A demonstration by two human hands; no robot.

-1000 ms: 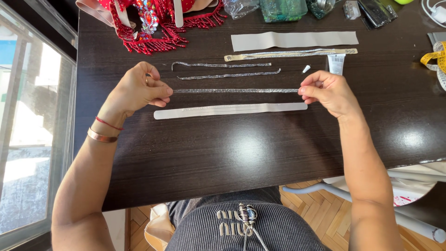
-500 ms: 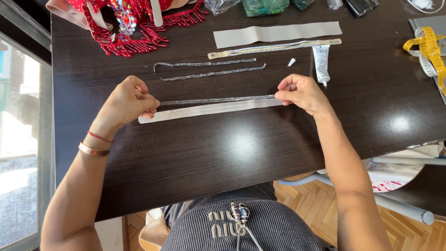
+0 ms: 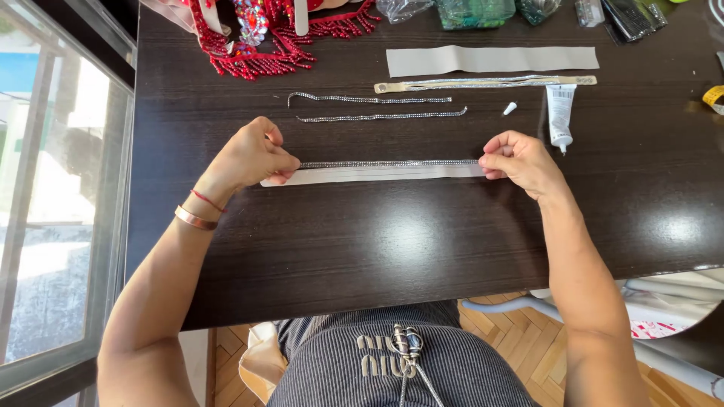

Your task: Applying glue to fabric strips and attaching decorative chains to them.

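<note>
My left hand (image 3: 253, 157) pinches the left end of a silver rhinestone chain (image 3: 388, 163). My right hand (image 3: 520, 160) pinches its right end. The chain is pulled straight and lies along the top edge of a long white fabric strip (image 3: 369, 174) on the dark wooden table (image 3: 377, 241). Both hands rest over the ends of the strip. I wear a copper bangle and a red thread on the left wrist.
Two more rhinestone chains (image 3: 369, 99) (image 3: 381, 116) lie farther back. Behind them are a wide grey strip (image 3: 490, 59) and a beaded strip (image 3: 483, 83). A glue tube (image 3: 560, 113) and its cap (image 3: 510, 108) lie right. A red beaded garment (image 3: 256, 30) is back left, a window left.
The chain, held just above the white strip a second ago, now sits down along the strip's top edge. Both hands came slightly toward me with it.
</note>
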